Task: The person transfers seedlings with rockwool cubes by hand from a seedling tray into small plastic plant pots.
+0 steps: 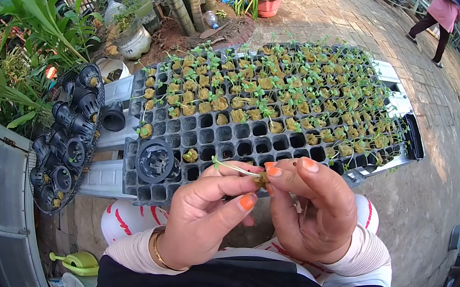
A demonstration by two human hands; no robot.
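Between both hands, just above the near edge of the black seedling tray [188, 138], is a seedling [238, 169] with pale stems and a small brown root plug. My left hand [207, 215] is closed, its fingers around the stem side. At the plug, my right hand [313, 211] pinches with thumb and index finger. Many tray cells hold yellow-brown plugs with green sprouts; several near cells are bare. A black net pot [155, 161] sits upright on the tray's left part, beside a single loose plug [190, 155].
An oval basket [72, 141] of black net pots stands at the left, near another black pot [113, 116] on the pale bench. Leafy plants and a red planter [268, 3] are at the back. A person [437, 22] walks at upper right. A green watering can [79, 263] lies low left.
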